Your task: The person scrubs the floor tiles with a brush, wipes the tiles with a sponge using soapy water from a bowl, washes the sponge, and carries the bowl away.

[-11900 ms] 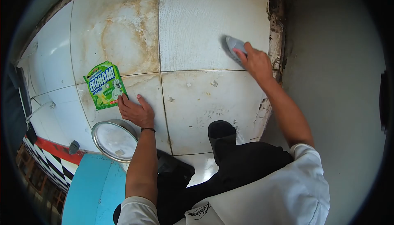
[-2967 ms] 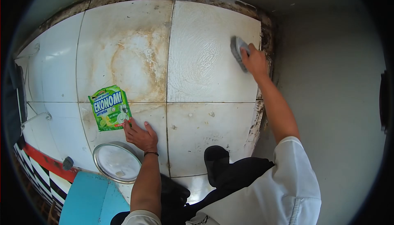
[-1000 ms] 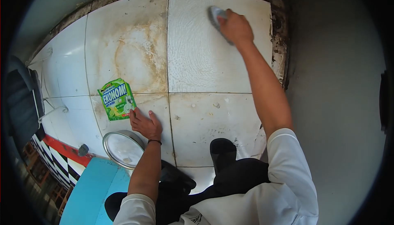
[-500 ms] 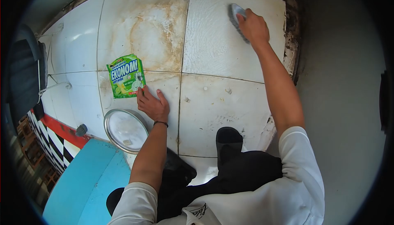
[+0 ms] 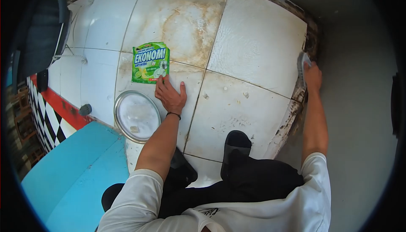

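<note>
My right hand (image 5: 313, 78) is closed around a grey scrub brush (image 5: 303, 65) at the right edge of the tiled floor, by the dirty border along the wall. My left hand (image 5: 171, 95) rests on the tiles with its fingers apart, the fingertips at the lower edge of a green EKONOMI detergent pouch (image 5: 146, 65). Just below and left of that hand stands a round metal basin (image 5: 117, 120) with whitish, cloudy contents and a small pale piece in it. The upper right white tile (image 5: 258, 37) looks wet, with faint suds.
Brown stains mark the upper middle tile (image 5: 182, 24). A grey wall (image 5: 355, 105) bounds the right side. At left are a dark chair-like object (image 5: 40, 33), a small grey knob-like object (image 5: 85, 109) and a blue ledge (image 5: 80, 164). My sandalled foot (image 5: 237, 144) is on the tiles below.
My right hand has moved the brush from the upper right tile rightward and down to the floor's edge. The view has shifted and turned slightly. My left hand stays by the pouch.
</note>
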Tool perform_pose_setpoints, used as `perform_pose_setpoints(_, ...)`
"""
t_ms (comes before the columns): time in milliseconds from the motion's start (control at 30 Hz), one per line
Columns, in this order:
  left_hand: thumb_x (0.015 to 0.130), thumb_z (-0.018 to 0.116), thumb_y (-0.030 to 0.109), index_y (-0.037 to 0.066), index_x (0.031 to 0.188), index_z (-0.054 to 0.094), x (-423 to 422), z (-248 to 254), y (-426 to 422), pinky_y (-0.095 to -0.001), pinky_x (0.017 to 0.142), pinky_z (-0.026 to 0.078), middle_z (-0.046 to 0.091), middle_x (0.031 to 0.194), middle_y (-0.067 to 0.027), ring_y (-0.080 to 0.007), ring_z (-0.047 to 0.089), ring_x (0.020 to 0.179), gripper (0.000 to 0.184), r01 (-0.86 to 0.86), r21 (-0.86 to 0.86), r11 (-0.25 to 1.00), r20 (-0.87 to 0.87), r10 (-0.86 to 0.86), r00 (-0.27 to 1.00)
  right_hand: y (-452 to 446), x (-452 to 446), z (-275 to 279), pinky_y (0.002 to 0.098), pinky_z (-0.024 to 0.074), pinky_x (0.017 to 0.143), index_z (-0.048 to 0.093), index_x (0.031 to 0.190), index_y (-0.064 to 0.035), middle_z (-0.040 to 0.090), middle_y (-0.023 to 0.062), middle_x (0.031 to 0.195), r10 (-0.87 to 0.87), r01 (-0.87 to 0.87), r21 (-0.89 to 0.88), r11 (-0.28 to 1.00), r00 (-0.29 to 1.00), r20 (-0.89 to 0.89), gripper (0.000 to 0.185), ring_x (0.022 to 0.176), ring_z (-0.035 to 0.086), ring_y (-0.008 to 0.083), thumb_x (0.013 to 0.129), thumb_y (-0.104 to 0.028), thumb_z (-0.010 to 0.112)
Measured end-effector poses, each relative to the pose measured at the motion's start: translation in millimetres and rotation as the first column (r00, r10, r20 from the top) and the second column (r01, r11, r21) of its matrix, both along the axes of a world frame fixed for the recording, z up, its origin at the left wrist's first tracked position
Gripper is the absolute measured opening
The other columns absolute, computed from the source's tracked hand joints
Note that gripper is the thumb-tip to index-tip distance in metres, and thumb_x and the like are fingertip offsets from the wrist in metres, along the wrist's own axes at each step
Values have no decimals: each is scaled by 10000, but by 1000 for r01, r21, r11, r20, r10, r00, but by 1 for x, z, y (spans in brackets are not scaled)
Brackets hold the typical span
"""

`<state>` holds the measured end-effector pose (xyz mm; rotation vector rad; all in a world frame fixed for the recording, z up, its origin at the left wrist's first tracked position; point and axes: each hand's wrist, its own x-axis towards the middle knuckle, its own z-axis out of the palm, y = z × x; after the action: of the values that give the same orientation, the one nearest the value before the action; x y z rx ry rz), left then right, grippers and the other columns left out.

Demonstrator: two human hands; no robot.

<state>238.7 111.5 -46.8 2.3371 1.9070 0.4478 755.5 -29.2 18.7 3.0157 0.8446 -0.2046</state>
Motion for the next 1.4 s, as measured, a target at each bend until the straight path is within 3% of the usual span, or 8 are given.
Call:
perform_pose_setpoints(333,833,710,250,46,1259,567,-25,126,69,-436,996,381,581,1240,-131,-305,519,1173,494,619,44,784,112,-620,777,79,-107,18,452,527,694,602,1016,60,679,229,836,310,-219,235,947,814,-491,546,739,672,343,929,-480,600)
perform_pose_setpoints(433,842,690,217,59,1197,603,-59,198,91,-392,913,427,644,1128,-108,-271,584,1058,399,749,54,661,-28,-749,663,93,-150,33,324,385,420,545,851,-33,476,23,575,215,51,295,954,570,-793,391,457,460,125,963,-400,616)
perform_pose_setpoints(567,848,689,191,52,1195,606,-140,245,61,-383,888,421,643,1115,-117,-268,583,1035,383,550,-177,816,-80,-569,818,105,-180,56,271,360,454,562,884,-64,434,-19,602,171,196,222,955,246,-954,346,470,401,109,996,-390,583)
perform_pose_setpoints(800,907,671,275,8,1214,569,-242,112,-33,-458,944,418,633,1091,-157,-318,585,1058,420,-231,229,946,195,188,963,104,-179,93,243,356,435,584,890,-86,467,-30,623,201,299,57,952,-475,-857,430,451,397,100,1003,-493,504)
perform_pose_setpoints(933,963,628,279,-37,1259,521,-255,75,-56,-388,936,461,648,1090,-178,-300,613,1034,446,-392,-161,906,272,423,865,92,-194,122,235,349,389,598,893,-87,482,-36,609,236,481,44,875,-346,-908,417,417,377,90,1010,-462,459)
perform_pose_setpoints(1033,963,635,265,11,1269,520,-269,60,-51,-380,856,530,662,1123,-122,-248,656,977,415,-198,-687,699,626,708,328,78,-196,115,232,337,378,597,890,-80,455,-38,577,255,487,83,869,-300,-919,433,404,357,83,1011,-468,448)
perform_pose_setpoints(1267,926,585,116,64,1317,499,-274,69,-58,-332,466,590,687,1065,-128,-221,717,773,404,-97,-837,538,482,810,334,37,-192,61,243,299,376,585,884,-93,379,-51,553,154,360,62,931,-232,-960,390,414,345,85,1012,-450,495)
perform_pose_setpoints(1400,901,572,49,-1,1281,504,-276,69,-58,-302,482,617,688,1005,-143,-220,720,733,389,-52,-818,573,536,791,296,22,-211,40,261,337,425,581,828,-70,446,-25,579,194,26,240,971,505,-841,389,455,397,84,976,-430,583)
